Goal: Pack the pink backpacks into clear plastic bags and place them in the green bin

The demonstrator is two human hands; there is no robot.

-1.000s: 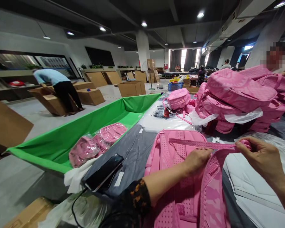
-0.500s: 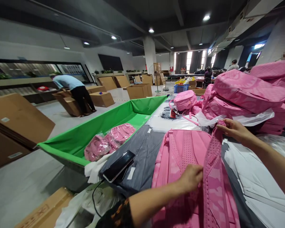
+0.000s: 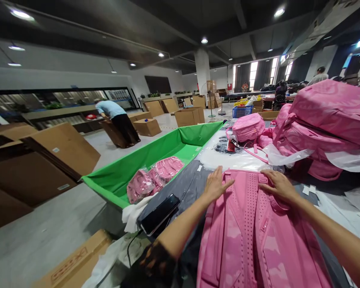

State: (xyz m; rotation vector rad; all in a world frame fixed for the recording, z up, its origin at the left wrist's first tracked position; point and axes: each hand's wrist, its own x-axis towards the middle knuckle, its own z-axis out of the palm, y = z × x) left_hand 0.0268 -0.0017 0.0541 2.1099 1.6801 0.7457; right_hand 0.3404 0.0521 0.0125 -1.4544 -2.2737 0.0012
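A pink camouflage backpack lies in front of me with its perforated shoulder straps facing up. My left hand is open at the backpack's upper left corner, its thumb over the edge and its fingers outstretched. At the upper right corner, my right hand rests open on the top of a strap, thumb apart from the fingers. Beyond the hands sits a small pink bag with a red tag.
A green fabric bin on the left holds pink items in clear plastic. A black phone with a cable lies beside it. Pink backpacks are piled at the right. Cardboard boxes and a bending person are farther left.
My right hand has let go of the lifted strap, which now lies on the backpack. My left hand has moved from the straps to the upper left corner. The view has turned left.
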